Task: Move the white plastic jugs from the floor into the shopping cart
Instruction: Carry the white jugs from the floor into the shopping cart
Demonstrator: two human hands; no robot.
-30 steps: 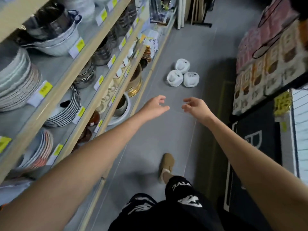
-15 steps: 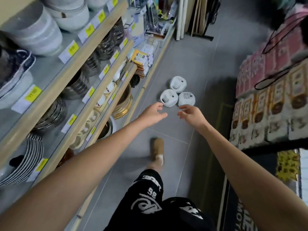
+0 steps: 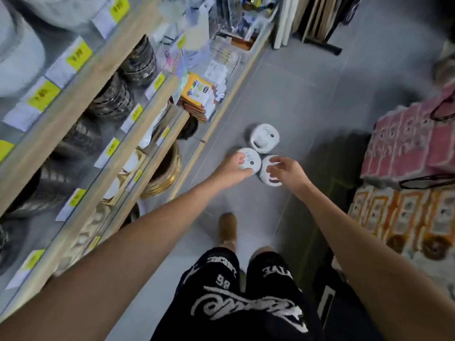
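Observation:
Three white plastic jugs stand close together on the grey tiled floor. The far jug (image 3: 264,137) is untouched. My left hand (image 3: 232,168) reaches down over the near left jug (image 3: 253,160), with fingers and thumb spread at its left edge. My right hand (image 3: 288,172) hovers over the near right jug (image 3: 265,174), its fingers loosely spread above the jug's top. Neither hand has plainly closed round a jug. No shopping cart is in view.
Wooden shelving (image 3: 209,134) with bowls, plates and packets runs along the left of the aisle. Stacked pink and orange packages (image 3: 406,148) line the right side. My foot in a brown shoe (image 3: 227,228) stands just behind the jugs. Boards lean at the far end (image 3: 315,20).
I have stepped forward along the aisle. Both hands have moved from mid-air short of the jugs to directly over the two near jugs.

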